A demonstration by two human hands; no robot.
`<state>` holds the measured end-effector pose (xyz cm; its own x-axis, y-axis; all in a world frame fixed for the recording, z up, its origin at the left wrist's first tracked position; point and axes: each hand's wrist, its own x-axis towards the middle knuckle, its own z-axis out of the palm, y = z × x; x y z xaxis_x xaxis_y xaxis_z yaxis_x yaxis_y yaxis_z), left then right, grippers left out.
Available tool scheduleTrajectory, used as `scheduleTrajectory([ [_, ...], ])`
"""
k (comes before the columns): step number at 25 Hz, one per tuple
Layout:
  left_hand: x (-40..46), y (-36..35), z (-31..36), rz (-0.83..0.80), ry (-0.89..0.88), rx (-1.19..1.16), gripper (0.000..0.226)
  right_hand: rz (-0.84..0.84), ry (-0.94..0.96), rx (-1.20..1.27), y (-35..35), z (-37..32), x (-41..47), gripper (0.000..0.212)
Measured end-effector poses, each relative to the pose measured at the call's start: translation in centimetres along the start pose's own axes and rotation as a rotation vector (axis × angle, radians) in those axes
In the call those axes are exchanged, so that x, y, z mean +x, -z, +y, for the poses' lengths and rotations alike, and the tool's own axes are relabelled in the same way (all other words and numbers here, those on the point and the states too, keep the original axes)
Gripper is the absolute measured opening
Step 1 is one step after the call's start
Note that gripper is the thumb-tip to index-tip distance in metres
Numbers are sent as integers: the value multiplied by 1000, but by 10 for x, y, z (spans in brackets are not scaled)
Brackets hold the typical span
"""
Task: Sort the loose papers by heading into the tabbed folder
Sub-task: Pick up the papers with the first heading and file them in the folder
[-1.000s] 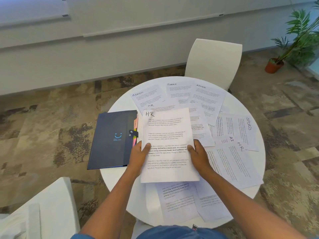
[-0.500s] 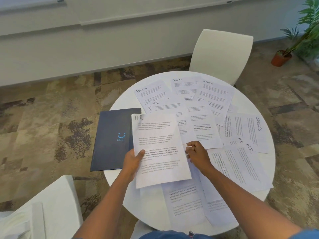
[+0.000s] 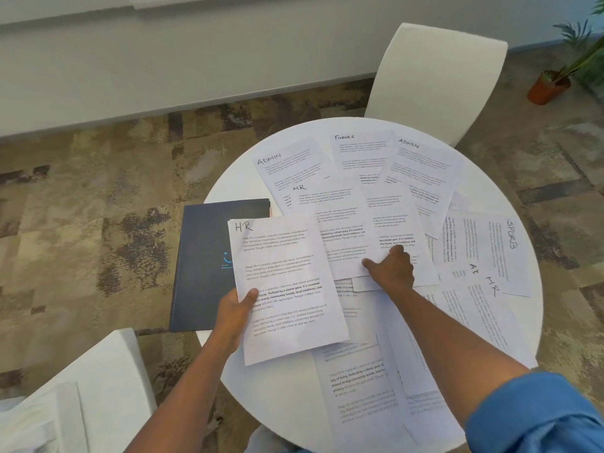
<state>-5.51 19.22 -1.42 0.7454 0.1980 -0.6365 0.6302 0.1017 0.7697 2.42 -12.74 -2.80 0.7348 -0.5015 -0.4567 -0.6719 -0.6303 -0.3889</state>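
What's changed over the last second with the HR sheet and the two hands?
The right hand let go of the held HR sheet and reached forward onto the second HR sheet lying on the table. The left hand alone now holds the first sheet, which has shifted left over the folder. The folder and the other papers stayed put.

Round white table [image 3: 327, 429]. Dark blue folder [image 3: 202, 256] lies closed at the left edge, overhanging it. Loose printed sheets, overlapping, cover the rest: ADMIN sheet [image 3: 287, 165] and FINANCE sheet [image 3: 359, 152] near the far edge, SPORTS sheet [image 3: 490, 253] at the right edge.
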Motion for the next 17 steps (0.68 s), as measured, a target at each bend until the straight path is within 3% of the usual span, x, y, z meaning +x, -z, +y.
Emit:
scheduleTrajectory([
  [3,6,4,1,7,15,8,20,21,0,-209,-10,-12,-2,82],
  [6,12,9,1,6,26,12,18,25,-3,-253,-20,-18,-1,78],
  [9,16,18,0,0,26,-2,20,-18,-59,-181,-26,-16,3,67],
  [13,19,26,2,1,33,-10,17,-24,-62,-64,-23,-13,2,32],
  [17,17,34,6,-27,22,-17,20,-15,-80,185,-13,-5,-3,44],
])
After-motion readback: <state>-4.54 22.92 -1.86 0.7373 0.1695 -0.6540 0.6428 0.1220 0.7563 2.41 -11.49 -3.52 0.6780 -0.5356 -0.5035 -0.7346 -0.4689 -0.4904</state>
